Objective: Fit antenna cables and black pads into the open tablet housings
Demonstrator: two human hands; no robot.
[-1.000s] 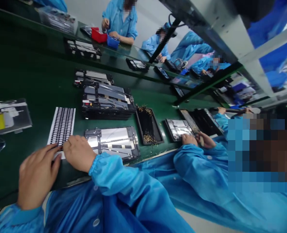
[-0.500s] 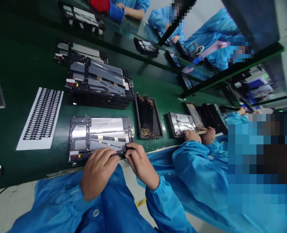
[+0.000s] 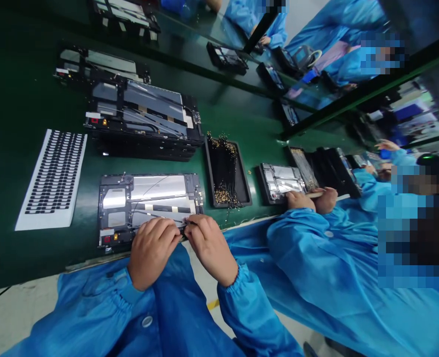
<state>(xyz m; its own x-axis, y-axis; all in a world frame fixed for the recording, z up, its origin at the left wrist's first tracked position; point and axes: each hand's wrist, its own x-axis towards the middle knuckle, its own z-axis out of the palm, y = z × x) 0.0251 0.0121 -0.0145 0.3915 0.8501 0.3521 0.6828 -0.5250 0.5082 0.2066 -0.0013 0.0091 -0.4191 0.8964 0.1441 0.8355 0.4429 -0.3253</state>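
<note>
An opened tablet-like device (image 3: 160, 186) lies flat on the green bench, its silver plates, dark ribbon and thin cables exposed. Over its near edge, my left hand (image 3: 154, 250) is closed with the fingers curled down; the fingertips are partly hidden. Close beside it, at the device's near right corner, my right hand (image 3: 212, 248) pinches with thumb and forefinger. Something small and dark shows at those fingertips, too small to name. A fine black wire arches over the silver plate.
Behind stands a stack of similar devices (image 3: 148, 111). A sheet of black stickers (image 3: 56, 173) lies left. Right of the device is a black tray (image 3: 246, 191) of thin cables with gold ends. Farther right, a co-worker's hands (image 3: 301, 201) work at another device (image 3: 279, 181).
Both hands have drawn closer together, the right one shifting left along the device's near edge. The view has shifted slightly.
</note>
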